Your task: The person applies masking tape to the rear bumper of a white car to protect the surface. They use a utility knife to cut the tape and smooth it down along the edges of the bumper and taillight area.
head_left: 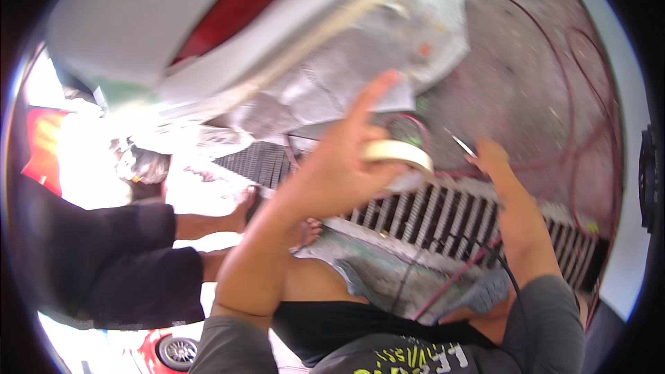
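My left hand is raised in the middle of the view, with a roll of cream masking tape held between thumb and curled fingers. Its index finger stretches out toward the white car's rear bumper, whose lower part is covered with masking paper. A strip of tape runs along the paper's upper edge. Lower and to the right, my right hand grips a slim, pale, pointed tool; blur hides whether it is a cutter. That hand is apart from the car.
A red tail light sits above the bumper. Beneath my arms runs a slatted drain grate. Reddish hoses loop over the concrete floor. At left stands another person in black shorts; a red car shows at lower left.
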